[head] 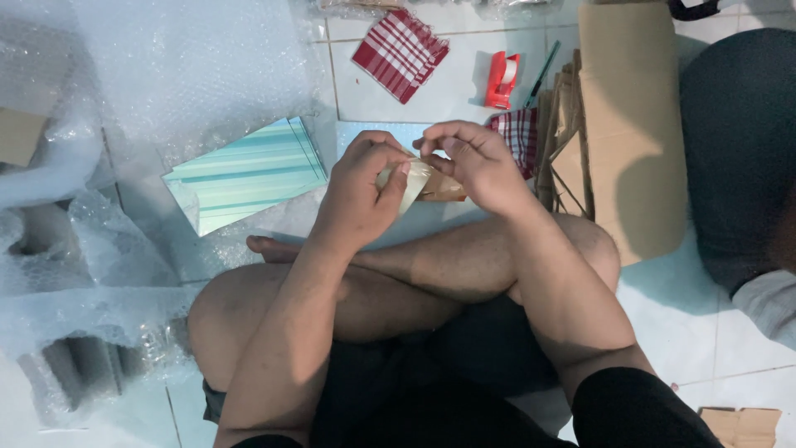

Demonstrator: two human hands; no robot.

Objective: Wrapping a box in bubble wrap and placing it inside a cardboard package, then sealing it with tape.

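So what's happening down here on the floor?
A person sits cross-legged on a tiled floor, holding a roll of tape in both hands. The left hand grips the roll while the right hand picks at it with its fingertips. Around them lie bubble wrap, a teal striped box, red checked cloths, a red tape dispenser and flattened cardboard.

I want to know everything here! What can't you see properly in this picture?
Head view:
- Tape roll: mostly covered by the left hand and right hand.
- Checked cloth: partly behind the right hand.
- Cardboard box: top cut off by the edge.
- Grey things under bubble wrap: too blurred.
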